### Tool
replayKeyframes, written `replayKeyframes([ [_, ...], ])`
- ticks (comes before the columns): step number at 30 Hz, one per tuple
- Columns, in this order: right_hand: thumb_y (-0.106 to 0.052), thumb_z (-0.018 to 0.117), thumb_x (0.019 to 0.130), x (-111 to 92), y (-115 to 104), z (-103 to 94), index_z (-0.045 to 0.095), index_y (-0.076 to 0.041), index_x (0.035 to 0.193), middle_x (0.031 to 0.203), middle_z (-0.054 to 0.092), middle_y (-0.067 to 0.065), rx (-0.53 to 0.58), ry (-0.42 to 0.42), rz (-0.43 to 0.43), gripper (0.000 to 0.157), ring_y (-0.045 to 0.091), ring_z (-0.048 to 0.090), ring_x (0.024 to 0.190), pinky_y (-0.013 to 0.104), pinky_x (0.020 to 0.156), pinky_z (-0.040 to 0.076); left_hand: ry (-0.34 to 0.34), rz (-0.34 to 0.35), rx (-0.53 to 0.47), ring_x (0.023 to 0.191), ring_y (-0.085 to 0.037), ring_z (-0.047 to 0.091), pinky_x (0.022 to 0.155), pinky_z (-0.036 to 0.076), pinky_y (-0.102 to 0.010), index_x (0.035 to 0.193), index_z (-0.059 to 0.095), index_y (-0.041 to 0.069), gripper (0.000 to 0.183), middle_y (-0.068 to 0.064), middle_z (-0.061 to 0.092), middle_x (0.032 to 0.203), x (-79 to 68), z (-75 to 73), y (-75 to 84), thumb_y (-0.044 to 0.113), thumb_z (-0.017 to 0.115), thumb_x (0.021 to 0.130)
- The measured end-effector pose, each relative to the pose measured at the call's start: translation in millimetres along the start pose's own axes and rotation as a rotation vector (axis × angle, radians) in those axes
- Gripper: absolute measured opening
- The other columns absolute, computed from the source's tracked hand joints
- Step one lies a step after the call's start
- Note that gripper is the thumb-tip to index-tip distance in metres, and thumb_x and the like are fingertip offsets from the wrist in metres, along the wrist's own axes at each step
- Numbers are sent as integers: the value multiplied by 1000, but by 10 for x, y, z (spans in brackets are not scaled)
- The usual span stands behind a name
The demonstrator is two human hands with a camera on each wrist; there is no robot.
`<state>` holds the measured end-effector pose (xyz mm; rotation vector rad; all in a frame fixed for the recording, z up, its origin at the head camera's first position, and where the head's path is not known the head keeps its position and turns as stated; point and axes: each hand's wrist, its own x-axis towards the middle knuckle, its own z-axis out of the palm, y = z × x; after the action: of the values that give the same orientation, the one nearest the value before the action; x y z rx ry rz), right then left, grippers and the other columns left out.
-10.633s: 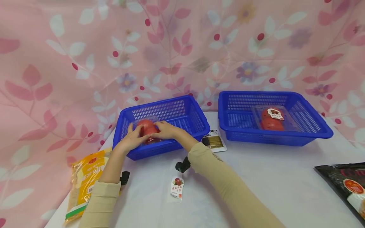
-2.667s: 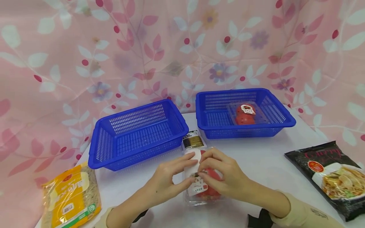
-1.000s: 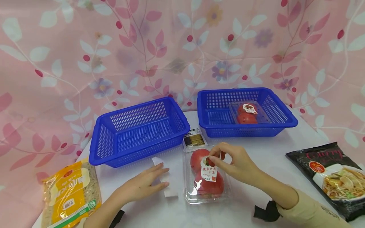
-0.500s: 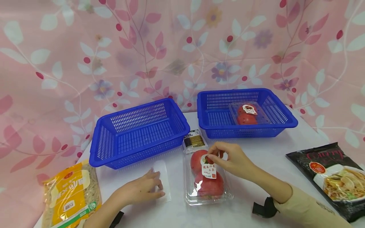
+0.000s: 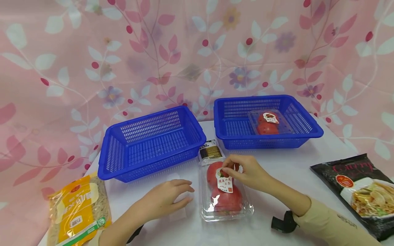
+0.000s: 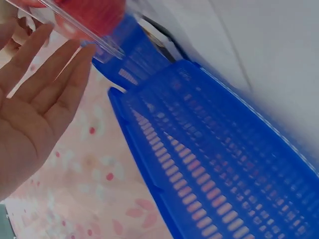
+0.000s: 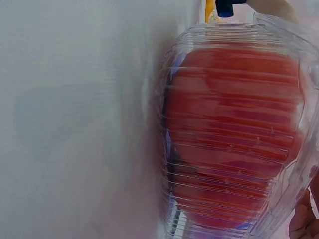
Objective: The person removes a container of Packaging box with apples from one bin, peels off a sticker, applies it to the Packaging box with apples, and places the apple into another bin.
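Observation:
A clear plastic box (image 5: 203, 212) with red apples (image 5: 226, 201) lies on the table in front of the baskets. Over its lid, my right hand (image 5: 250, 172) pinches the top of a white apple sticker (image 5: 224, 185) between thumb and fingertips. My left hand (image 5: 163, 201) hovers left of the box, fingers spread and holding nothing, above a white backing paper (image 5: 178, 214) that it partly hides. In the left wrist view, the left fingers (image 6: 65, 84) are extended near the box's edge. The right wrist view shows the box's ribbed side (image 7: 224, 124) close up.
A blue basket (image 5: 150, 171) stands behind left; another blue basket (image 5: 267, 143) at right holds a stickered box of apples (image 5: 267, 128). Between them lies a small black, white and gold packet (image 5: 210, 150). A yellow bag (image 5: 78, 212) is at left, a black noodle bag (image 5: 360, 191) at right.
The apple box has come out of the left basket to the front, and the sticker is off its backing. Lately my left hand let go of the backing paper and moved right towards the box.

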<state>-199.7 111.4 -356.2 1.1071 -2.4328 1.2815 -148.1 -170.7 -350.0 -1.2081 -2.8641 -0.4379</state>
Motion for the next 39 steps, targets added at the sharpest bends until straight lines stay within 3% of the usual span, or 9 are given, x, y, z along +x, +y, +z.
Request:
replayKeyframes([
  [4, -6, 69, 80, 5, 59, 29, 63, -17, 86, 74, 59, -13, -3, -1, -60, 14, 5, 52, 66, 25, 55, 46, 160, 180, 53, 118, -21, 49, 92, 44, -37, 115, 61, 15, 30, -8, 53, 128, 135, 20, 96, 27, 60, 88],
  [6, -5, 69, 80, 10, 88, 44, 62, -16, 87, 74, 59, -12, -11, -2, -100, 15, 4, 52, 66, 25, 55, 46, 205, 243, 77, 125, -24, 42, 95, 41, -40, 122, 56, 15, 36, -10, 46, 135, 197, 44, 127, 28, 60, 88],
  [10, -3, 70, 79, 20, 139, 65, 62, -15, 87, 74, 58, -11, -27, -10, -159, 17, 4, 51, 66, 27, 54, 47, 185, 291, 103, 134, -27, 26, 100, 35, -43, 133, 46, 14, 47, -12, 33, 145, 294, 102, 166, 35, 54, 91],
  [15, 0, 70, 77, 22, 206, 89, 62, -15, 88, 76, 58, -10, -38, -25, -215, 20, 4, 52, 67, 24, 55, 47, 135, 345, 126, 136, -29, 20, 103, 31, -42, 140, 35, 7, 59, -14, 23, 149, 338, 194, 200, 39, 50, 93],
  [22, 3, 68, 77, -1, 231, 102, 62, -15, 88, 78, 58, -10, -52, -28, -216, 22, 4, 51, 69, 21, 56, 47, 76, 323, 148, 136, -32, 15, 101, 32, -45, 143, 31, 8, 60, -9, 13, 152, 326, 273, 256, 42, 44, 95],
  [29, -1, 68, 79, -10, 236, 101, 61, -15, 87, 78, 56, -10, -79, -24, -205, 18, 4, 51, 70, 26, 56, 49, 19, 272, 121, 137, -30, 14, 102, 31, -45, 146, 25, 11, 62, -5, 11, 153, 335, 258, 266, 45, 38, 96],
  [36, -6, 68, 81, -6, 211, 76, 62, -13, 95, 80, 57, -9, -169, -37, -161, 17, 4, 52, 71, 26, 58, 51, 9, 259, 124, 137, -30, 14, 102, 32, -45, 136, 40, 11, 52, -7, 11, 152, 385, 239, 250, 43, 39, 96],
  [39, -7, 68, 81, 3, 208, 73, 64, -11, 100, 82, 59, -8, -223, -38, -175, 20, 4, 52, 72, 25, 60, 50, -1, 250, 115, 137, -30, 14, 102, 31, -46, 138, 37, 13, 52, -7, 14, 152, 391, 244, 237, 43, 39, 96],
])
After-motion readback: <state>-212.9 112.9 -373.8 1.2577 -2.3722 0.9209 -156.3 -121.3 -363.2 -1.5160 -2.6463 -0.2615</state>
